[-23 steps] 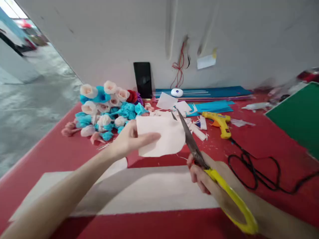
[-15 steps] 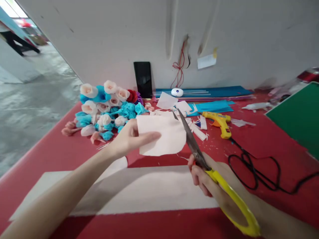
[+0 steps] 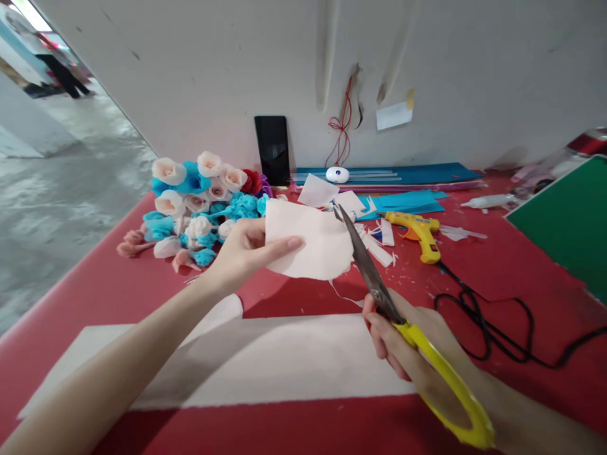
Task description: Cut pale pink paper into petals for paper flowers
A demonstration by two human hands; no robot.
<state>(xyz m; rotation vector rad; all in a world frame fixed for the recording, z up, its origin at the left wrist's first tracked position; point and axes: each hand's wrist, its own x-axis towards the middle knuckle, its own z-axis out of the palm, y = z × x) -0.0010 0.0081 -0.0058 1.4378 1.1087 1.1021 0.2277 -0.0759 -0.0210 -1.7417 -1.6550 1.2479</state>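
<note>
One piece of pale paper [image 3: 308, 240], clamped between thumb and fingers [image 3: 279, 248] of left hand [image 3: 239, 253]; held up above the desk [image 3: 294, 430], lower right edge cut to a curve. Right hand [image 3: 403, 335]: fingers closed round the handles of yellow-handled scissors [image 3: 370, 272], blades slightly apart, at the paper's right edge. Thin offcut [image 3: 345, 296] below the paper, near the right-hand fingers. Long pale strip [image 3: 284, 360] flat on the desk, partly under the left forearm. Beyond left hand: heap of paper flowers [image 3: 199, 208], white, blue, pink. Beyond the scissors: white scraps [image 3: 378, 251], then yellow glue gun [image 3: 420, 230], its black cord [image 3: 478, 325] looped to the right. Dark phone [image 3: 272, 151] upright against wall [image 3: 213, 76]. Green board [image 3: 564, 221] far right. Far upper left, person in dark trousers [image 3: 61, 72], on the floor beyond.
</note>
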